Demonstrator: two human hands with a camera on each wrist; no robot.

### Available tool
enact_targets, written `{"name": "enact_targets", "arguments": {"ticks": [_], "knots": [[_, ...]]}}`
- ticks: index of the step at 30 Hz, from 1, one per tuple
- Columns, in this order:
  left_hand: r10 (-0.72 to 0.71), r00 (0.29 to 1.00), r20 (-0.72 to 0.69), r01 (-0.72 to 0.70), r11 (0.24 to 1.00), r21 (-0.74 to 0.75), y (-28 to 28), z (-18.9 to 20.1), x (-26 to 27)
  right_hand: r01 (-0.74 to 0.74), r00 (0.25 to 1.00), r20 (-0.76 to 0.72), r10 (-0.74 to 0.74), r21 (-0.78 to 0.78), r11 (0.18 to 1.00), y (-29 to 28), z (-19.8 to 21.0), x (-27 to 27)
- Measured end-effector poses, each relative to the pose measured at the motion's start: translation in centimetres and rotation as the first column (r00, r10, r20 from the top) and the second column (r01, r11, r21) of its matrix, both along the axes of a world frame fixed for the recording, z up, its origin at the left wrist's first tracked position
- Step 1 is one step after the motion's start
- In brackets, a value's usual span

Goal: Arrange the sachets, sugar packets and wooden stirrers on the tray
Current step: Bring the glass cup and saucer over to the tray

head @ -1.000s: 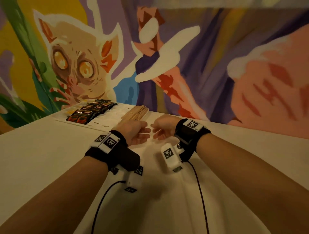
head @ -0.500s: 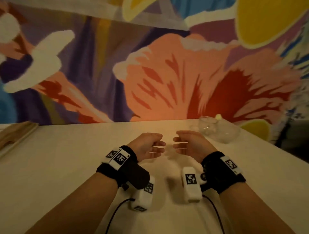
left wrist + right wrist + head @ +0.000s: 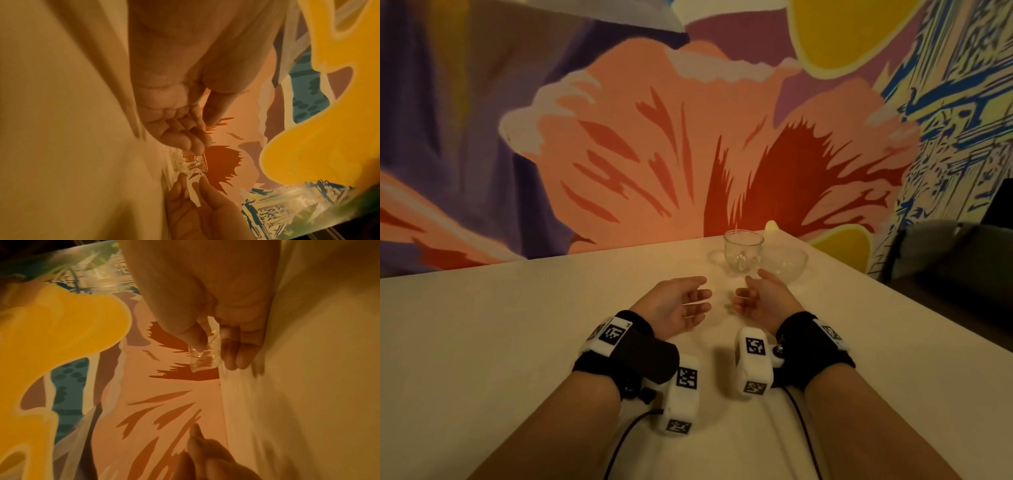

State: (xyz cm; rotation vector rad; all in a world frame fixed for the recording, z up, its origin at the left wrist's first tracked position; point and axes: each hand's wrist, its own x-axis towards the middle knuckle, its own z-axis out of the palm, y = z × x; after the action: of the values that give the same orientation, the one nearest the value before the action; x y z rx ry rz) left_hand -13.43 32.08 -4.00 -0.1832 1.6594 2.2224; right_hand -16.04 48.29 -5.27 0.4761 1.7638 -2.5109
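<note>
2 hands, left (image 3: 677, 303) and right (image 3: 765, 298), both released and empty, now face a cup (image 3: 743, 251) and bowl (image 3: 787, 262); tray has left view, so arranging has paused.

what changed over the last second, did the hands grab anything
The view swung right: the tray with sachets and stirrers left the frame, and a glass cup and glass bowl came into view. The left hand and right hand moved right along the table toward them. Both stayed empty, fingers relaxed, palms facing.
</note>
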Motion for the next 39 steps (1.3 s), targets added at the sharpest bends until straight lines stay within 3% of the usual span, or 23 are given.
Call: {"name": "enact_targets", "arguments": {"ticks": [8,14,18,22,30,35,39], "knots": [[0.072,0.995,0.065,-0.077,0.994,0.073,-2.4,-1.6,-0.7,-0.095,0.995,-0.009,0.095,0.021,0.995,-0.8,0.6,-1.6],[0.030,0.999,0.034,-0.032,0.999,0.037,-2.5,-1.3,-0.5,-0.059,0.998,0.006,0.060,0.254,0.965,-1.3,0.3,-0.9],[-0.017,1.000,0.004,0.017,1.000,0.003,-2.4,-0.9,0.0,-0.151,0.987,0.008,0.161,0.399,0.905,-2.7,0.3,1.2],[-0.068,0.998,-0.010,0.068,0.997,0.044,-2.4,-0.5,0.6,-0.277,0.956,0.031,0.292,0.423,0.863,-4.8,0.3,2.7],[0.029,0.998,-0.056,-0.028,0.999,0.020,-2.9,-1.1,0.3,-0.382,0.903,0.016,0.429,0.486,0.786,-8.0,0.5,2.9],[0.085,0.994,-0.075,-0.085,0.996,-0.001,-3.0,-1.5,-0.3,-0.364,0.912,0.003,0.409,0.465,0.807,-7.6,0.5,2.8],[0.121,0.991,-0.060,-0.120,0.993,0.021,-3.0,-1.7,-0.4,-0.084,0.994,-0.033,0.106,0.397,0.914,-5.0,1.0,1.3]]}}
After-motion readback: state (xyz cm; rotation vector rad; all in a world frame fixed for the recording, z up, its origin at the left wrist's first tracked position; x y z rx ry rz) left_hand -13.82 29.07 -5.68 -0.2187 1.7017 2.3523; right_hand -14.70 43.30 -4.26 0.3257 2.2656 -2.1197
